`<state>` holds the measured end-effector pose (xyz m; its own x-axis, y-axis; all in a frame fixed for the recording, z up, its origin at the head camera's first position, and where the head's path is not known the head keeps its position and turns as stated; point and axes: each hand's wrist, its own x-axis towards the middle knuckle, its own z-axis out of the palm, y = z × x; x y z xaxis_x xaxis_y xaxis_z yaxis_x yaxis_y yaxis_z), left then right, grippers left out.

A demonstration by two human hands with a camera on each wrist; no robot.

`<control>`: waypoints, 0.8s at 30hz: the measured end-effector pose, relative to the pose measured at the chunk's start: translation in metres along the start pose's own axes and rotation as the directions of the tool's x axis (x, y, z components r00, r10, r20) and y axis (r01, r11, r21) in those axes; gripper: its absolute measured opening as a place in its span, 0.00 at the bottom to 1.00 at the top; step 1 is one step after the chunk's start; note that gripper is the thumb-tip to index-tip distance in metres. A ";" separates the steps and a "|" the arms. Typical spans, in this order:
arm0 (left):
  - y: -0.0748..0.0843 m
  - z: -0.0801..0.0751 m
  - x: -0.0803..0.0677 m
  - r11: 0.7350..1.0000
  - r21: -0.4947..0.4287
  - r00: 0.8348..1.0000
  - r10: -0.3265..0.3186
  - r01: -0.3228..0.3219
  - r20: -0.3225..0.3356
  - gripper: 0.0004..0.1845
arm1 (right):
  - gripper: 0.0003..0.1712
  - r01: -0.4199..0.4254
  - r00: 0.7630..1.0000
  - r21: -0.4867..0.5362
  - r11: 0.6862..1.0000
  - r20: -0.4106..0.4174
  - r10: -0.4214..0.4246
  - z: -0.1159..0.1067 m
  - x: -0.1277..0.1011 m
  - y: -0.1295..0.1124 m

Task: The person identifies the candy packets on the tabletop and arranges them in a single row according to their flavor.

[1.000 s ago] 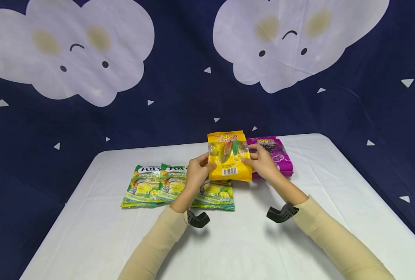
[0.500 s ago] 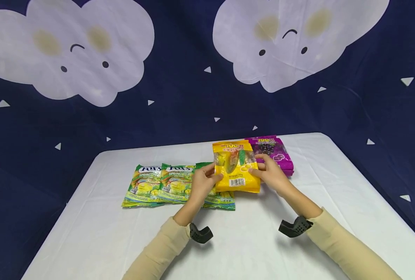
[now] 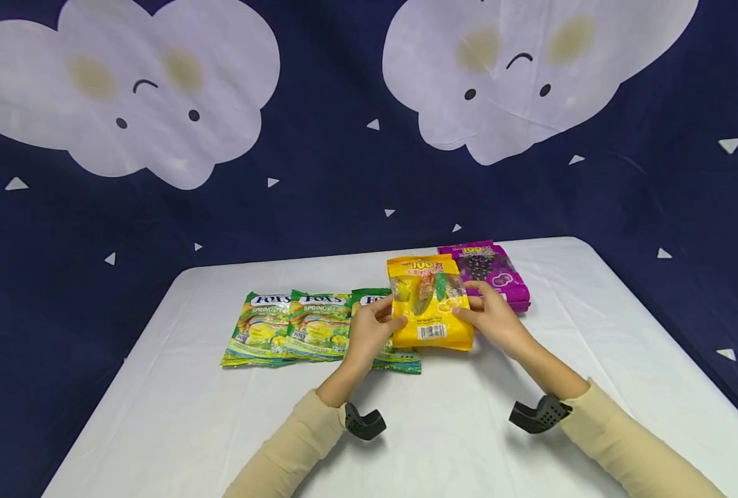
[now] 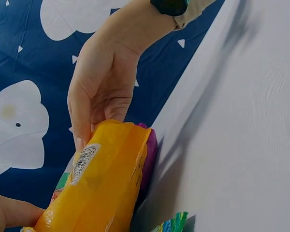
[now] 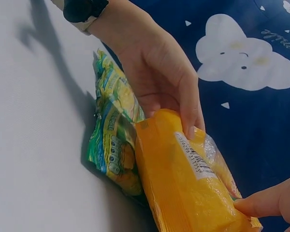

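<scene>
Both hands hold a yellow candy bag up by its two sides, its printed front and clear window facing me. My left hand pinches the left edge, thumb on the front. On the opposite edge my right hand grips the same way. The left wrist view shows the bag's bulging yellow bottom with a barcode. Behind it lies a purple candy bag, partly covered. Below and left, a green FOX'S candy bag is mostly hidden by the left hand and the yellow bag.
Two more green FOX'S bags, one in the middle and one at the left, overlap in a row on the white-covered table. A dark blue cloth with clouds hangs behind the table's back edge.
Both hands have brought the yellow bag to the right and nearer to me, lower in the head view. More of the purple bag shows behind it. The green bags have stayed put.
</scene>
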<state>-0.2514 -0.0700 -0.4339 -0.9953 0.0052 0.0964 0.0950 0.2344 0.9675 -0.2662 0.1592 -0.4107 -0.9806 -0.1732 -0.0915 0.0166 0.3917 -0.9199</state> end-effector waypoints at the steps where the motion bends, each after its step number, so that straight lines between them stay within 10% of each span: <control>1: 0.000 0.001 -0.001 1.000 0.003 1.000 0.001 -0.001 0.003 0.26 | 0.36 0.003 1.000 -0.002 1.000 0.001 -0.003 -0.001 -0.001 0.001; 24: -0.004 0.024 -0.016 1.000 0.012 0.998 0.017 -0.017 0.057 0.25 | 0.38 0.024 1.000 -0.027 0.999 -0.019 -0.025 -0.015 -0.026 0.021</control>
<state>-0.2359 -0.0475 -0.4453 -0.9930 0.0645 0.0990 0.1120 0.2463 0.9627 -0.2435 0.1850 -0.4217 -0.9842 -0.1661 -0.0615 -0.0126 0.4120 -0.9111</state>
